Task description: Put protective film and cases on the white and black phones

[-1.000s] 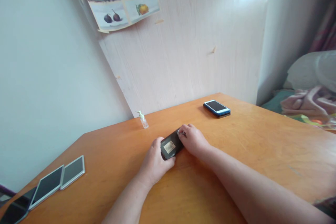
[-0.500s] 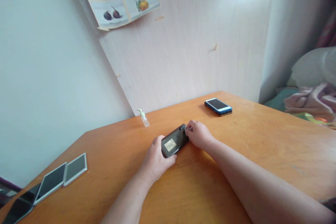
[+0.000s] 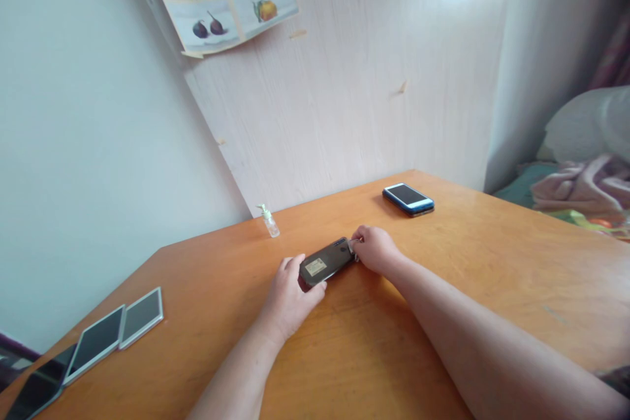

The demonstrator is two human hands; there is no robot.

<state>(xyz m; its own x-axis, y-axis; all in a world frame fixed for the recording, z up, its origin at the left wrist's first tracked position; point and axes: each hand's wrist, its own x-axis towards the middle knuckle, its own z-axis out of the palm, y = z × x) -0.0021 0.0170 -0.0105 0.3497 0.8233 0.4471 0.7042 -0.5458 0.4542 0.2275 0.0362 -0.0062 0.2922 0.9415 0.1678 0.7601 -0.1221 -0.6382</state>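
A dark phone (image 3: 331, 260) lies back side up over the middle of the table, its camera strip toward the right and a pale label near its left end. My left hand (image 3: 291, 290) grips the phone's left end, thumb along the near edge and fingers at the far edge. At the other end, my right hand (image 3: 377, 249) is closed in a pinch on a small whitish, cloth-like piece (image 3: 352, 248) against the phone's edge. Most of that piece is hidden by the fingers, so its kind is unclear.
On the wooden table (image 3: 207, 315), a small clear pump bottle (image 3: 270, 223) stands at the back. A white-fronted phone in a blue case (image 3: 408, 198) lies back right. Three flat devices, including a white-framed one (image 3: 142, 317), lie at left. Fruit pictures (image 3: 221, 0) hang behind.
The phone has tilted flatter and lower, its back now seen at a shallower angle. My right hand has shifted slightly outward around the phone's right end, still pinching the whitish piece.
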